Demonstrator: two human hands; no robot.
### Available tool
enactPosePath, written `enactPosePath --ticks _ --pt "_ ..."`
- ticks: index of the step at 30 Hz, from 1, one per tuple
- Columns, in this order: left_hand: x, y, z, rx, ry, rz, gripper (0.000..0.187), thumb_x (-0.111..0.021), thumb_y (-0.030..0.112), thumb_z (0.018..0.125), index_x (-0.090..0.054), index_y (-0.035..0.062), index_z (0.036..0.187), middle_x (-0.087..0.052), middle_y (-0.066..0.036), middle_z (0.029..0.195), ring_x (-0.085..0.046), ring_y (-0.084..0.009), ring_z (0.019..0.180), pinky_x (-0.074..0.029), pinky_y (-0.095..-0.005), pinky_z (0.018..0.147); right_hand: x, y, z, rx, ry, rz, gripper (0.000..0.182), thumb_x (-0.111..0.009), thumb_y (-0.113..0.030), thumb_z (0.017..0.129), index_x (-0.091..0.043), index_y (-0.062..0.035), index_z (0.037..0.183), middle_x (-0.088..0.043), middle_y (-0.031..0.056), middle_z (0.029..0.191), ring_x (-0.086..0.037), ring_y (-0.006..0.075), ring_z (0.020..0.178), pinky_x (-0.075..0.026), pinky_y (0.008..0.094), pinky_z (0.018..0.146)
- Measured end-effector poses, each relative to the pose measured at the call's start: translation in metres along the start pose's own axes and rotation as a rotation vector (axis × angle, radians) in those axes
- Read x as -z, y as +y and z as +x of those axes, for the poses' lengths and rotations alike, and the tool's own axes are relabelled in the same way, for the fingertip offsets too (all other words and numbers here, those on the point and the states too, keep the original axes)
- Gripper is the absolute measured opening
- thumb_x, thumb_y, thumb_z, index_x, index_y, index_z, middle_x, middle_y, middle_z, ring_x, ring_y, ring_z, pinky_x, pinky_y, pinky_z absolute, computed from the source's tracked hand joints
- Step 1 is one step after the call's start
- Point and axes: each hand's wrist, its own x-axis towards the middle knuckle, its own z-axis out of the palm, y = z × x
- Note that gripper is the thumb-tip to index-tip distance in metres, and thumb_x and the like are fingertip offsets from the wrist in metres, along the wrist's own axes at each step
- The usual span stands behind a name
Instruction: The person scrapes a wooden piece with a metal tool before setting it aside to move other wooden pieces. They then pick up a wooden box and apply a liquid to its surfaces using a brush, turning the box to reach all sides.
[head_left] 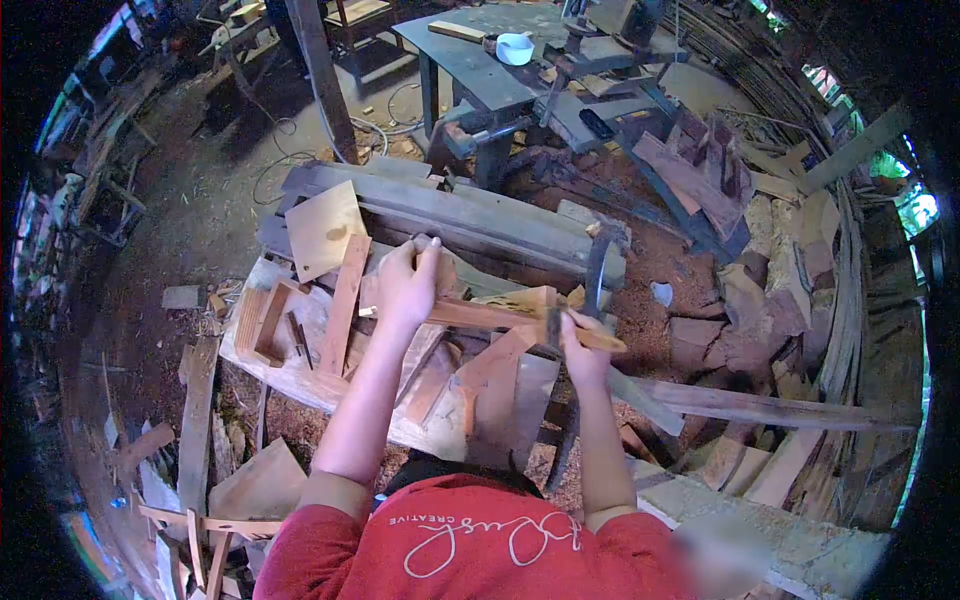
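Observation:
My left hand (pixel 408 283) is closed around the left end of a reddish wooden piece (pixel 480 314), which extends to the right above the bench. The fingers' undersides are hidden. In my right hand (pixel 584 350) is a paintbrush with a pale wooden handle (pixel 606 342); its dark head is up against the right end of the wooden piece. Just left of my left hand, a reddish wooden strip (pixel 346 305) lies on the bench board (pixel 400 430). Beyond it leans a pale square wooden panel (pixel 325 230).
An open wooden frame (pixel 268 322) and a dark slim tool (pixel 299 338) lie on the bench's left. Long grey beams (pixel 470 215) run behind it. A metal table (pixel 480 75) farther back bears a white bowl (pixel 515 48). Wood scraps (pixel 700 345) and sawdust cover the right side.

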Motion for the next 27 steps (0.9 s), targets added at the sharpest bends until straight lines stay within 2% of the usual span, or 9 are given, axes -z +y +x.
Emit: enactPosePath --ticks 2,4,7,11,16,19,24,25,27 --pt "-0.004 0.007 -0.004 -0.026 0.014 0.04 0.039 -0.045 0.035 0.074 -0.053 -0.0023 0.067 -0.053 -0.019 0.071 -0.049 -0.0317 0.079 -0.035 -0.0379 0.071 -0.009 -0.008 0.005 0.068 -0.064 -0.113 0.017 -0.055 -0.014 0.075 -0.058 -0.0002 0.084 -0.053 0.0039 0.059 -0.049 0.0109 0.053 -0.041 0.0227 0.051" --pt "-0.006 0.016 -0.005 -0.054 0.032 0.081 0.038 -0.045 0.035 0.074 -0.053 -0.0016 0.068 -0.053 -0.018 0.072 -0.048 -0.0324 0.081 -0.034 -0.0401 0.073 -0.022 -0.038 0.012 -0.124 -0.238 0.093 0.017 -0.054 -0.015 0.076 -0.058 0.0004 0.081 -0.052 0.0028 0.057 -0.049 0.009 0.052 -0.039 0.0215 0.048" --pt "-0.012 0.024 -0.005 0.012 -0.001 0.135 0.039 -0.043 0.038 0.074 -0.053 0.0001 0.069 -0.053 -0.017 0.079 -0.047 -0.0308 0.085 -0.03 -0.0474 0.078 -0.023 -0.112 0.025 -0.271 -0.229 0.582 0.018 -0.053 -0.017 0.076 -0.057 0.0006 0.077 -0.052 0.0019 0.055 -0.048 0.0075 0.052 -0.036 0.02 0.046" --pt "-0.021 0.029 -0.003 -0.038 0.023 0.189 0.042 -0.042 0.041 0.074 -0.053 0.0014 0.07 -0.052 -0.014 0.086 -0.045 -0.0296 0.09 -0.025 -0.0528 0.08 -0.033 -0.101 0.028 -0.557 -0.079 0.857 0.02 -0.055 -0.021 0.075 -0.056 -0.0027 0.081 -0.053 0.001 0.067 -0.048 0.0068 0.054 -0.035 0.0188 0.043" --pt "-0.02 0.031 -0.001 -0.013 -0.006 0.2 0.042 -0.042 0.042 0.074 -0.053 0.0018 0.071 -0.052 -0.014 0.087 -0.044 -0.0298 0.091 -0.024 -0.0526 0.081 -0.031 -0.031 0.004 -0.728 0.083 0.819 0.022 -0.058 -0.028 0.073 -0.056 -0.0072 0.08 -0.053 0.0008 0.069 -0.048 0.0086 0.054 -0.037 0.0187 0.044" --pt "-0.016 0.028 0.0 -0.016 0.0 0.189 0.041 -0.043 0.042 0.074 -0.053 0.0019 0.069 -0.053 -0.014 0.085 -0.044 -0.0294 0.09 -0.024 -0.0534 0.082 -0.008 0.0 0.004 -0.803 0.235 0.475 0.018 -0.055 -0.019 0.076 -0.056 -0.0005 0.074 -0.054 0.001 0.066 -0.05 0.0097 0.056 -0.038 0.022 0.047" --pt "-0.017 0.025 0.002 -0.02 0.03 0.165 0.043 -0.044 0.041 0.074 -0.054 -0.0003 0.066 -0.054 -0.017 0.078 -0.047 -0.0315 0.083 -0.031 -0.0457 0.076 0.008 0.018 0.01 -0.313 0.056 0.056 0.018 -0.053 -0.017 0.077 -0.056 0.0003 0.075 -0.052 0.0014 0.06 -0.046 0.0067 0.05 -0.036 0.0199 0.044" --pt "-0.017 0.025 0.002 -0.02 0.03 0.165 0.043 -0.044 0.041 0.074 -0.054 -0.0003 0.066 -0.054 -0.017 0.078 -0.047 -0.0315 0.083 -0.031 -0.0457 0.076 -0.003 0.014 0.016 0.082 0.148 -0.217 0.019 -0.053 -0.018 0.077 -0.056 0.0008 0.072 -0.051 0.0026 0.057 -0.048 0.0081 0.049 -0.038 0.023 0.046" --pt "-0.017 0.027 0.003 -0.002 0.049 0.152 0.043 -0.044 0.04 0.073 -0.054 -0.001 0.066 -0.054 -0.018 0.077 -0.047 -0.0327 0.082 -0.032 -0.0434 0.074 -0.011 0.002 0.015 0.199 0.117 -0.232 0.018 -0.052 -0.016 0.077 -0.057 0.0009 0.073 -0.051 0.0026 0.058 -0.047 0.008 0.048 -0.038 0.0226 0.046"
